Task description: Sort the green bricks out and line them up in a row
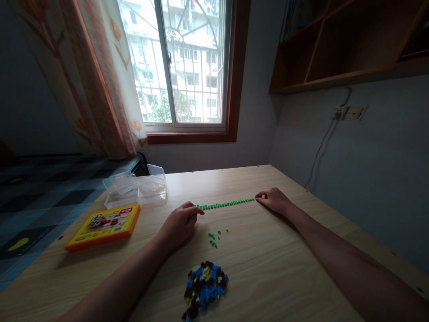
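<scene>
A thin line of small green building bricks (pixel 231 203) runs across the tabletop, most of them side by side. At its left end is my left hand (pixel 182 222), resting low with the index finger stretched along the bricks and apart from the thumb; nothing shows in its grasp. My right hand (pixel 274 200) is at the line's right end, thumb and index fingertips brought together by the last brick. Whatever those fingertips hold is too small to make out. Several loose green bricks (pixel 212 239) lie nearer to me, below the line.
A heap of blue, dark brown and yellow bricks (pixel 206 286) lies near the table's front. On the left are an orange and yellow box (pixel 103 226) and clear plastic trays (pixel 136 188). The wooden table (pixel 268 264) ends at a wall below a window (pixel 187 62).
</scene>
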Tool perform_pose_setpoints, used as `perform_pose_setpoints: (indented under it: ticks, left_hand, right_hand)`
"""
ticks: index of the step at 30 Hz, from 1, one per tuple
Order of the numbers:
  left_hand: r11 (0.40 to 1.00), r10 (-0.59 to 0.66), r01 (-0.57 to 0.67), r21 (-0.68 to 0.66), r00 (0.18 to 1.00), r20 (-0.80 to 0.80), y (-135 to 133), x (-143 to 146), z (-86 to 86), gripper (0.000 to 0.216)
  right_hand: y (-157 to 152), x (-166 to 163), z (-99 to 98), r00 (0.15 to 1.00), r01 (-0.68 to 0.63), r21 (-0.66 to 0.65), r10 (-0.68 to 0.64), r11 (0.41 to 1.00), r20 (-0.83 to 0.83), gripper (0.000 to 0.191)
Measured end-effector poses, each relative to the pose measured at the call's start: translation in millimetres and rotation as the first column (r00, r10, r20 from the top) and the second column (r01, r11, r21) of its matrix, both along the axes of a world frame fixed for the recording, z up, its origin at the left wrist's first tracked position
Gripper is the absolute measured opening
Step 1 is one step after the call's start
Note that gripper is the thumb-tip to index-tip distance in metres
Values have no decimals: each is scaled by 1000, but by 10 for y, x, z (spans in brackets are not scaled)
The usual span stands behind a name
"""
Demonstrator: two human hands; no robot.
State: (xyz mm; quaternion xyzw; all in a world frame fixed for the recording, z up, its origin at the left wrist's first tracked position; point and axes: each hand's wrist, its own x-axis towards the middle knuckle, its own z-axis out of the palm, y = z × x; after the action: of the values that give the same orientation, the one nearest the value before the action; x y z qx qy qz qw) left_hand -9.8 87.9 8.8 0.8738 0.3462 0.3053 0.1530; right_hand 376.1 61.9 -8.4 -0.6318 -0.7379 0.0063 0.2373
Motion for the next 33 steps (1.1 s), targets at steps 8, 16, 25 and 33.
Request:
perform_pose_setpoints:
  ticks: [8,16,25,33]
  left_hand:
    - [1000,2,-2,1,1000,-8,-6,-4,-3,32]
    - [1000,3,-3,-2,1000,-15,2,0,-3,33]
    - [1000,14,-14,-27,1000,-9,7,-1,-18,33]
    - [998,-36,35,-57,999,-13,-45,10,32,31]
  right_hand:
    - [-4,-16,20,1000,16,-15,-16,1000,3,22]
    - [7,-15,9,1000,24,-14,-24,1000,-13,23]
    - [8,2,-24,999,30,-20,-31,999,-19,23]
    - [-145,-308,154,996,-33,182,47,983,-77,25]
